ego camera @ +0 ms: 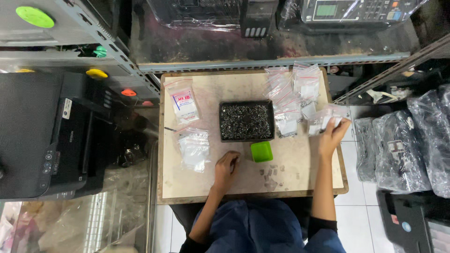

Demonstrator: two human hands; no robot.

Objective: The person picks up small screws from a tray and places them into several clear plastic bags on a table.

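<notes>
Bagging step: my right hand [333, 133] pinches a bag [323, 122]; left hand [226, 169] curled by the tray [247, 121], grip unclear. Next wants steady filling.

A printer repair workshop or parts store.
Wrapped printers [356, 11] crowd metal shelving [276, 62]; another printer [44, 133] stands beside a worn table [300, 178] with a tray of screws [246, 121] and small zip bags [293, 96].
</notes>
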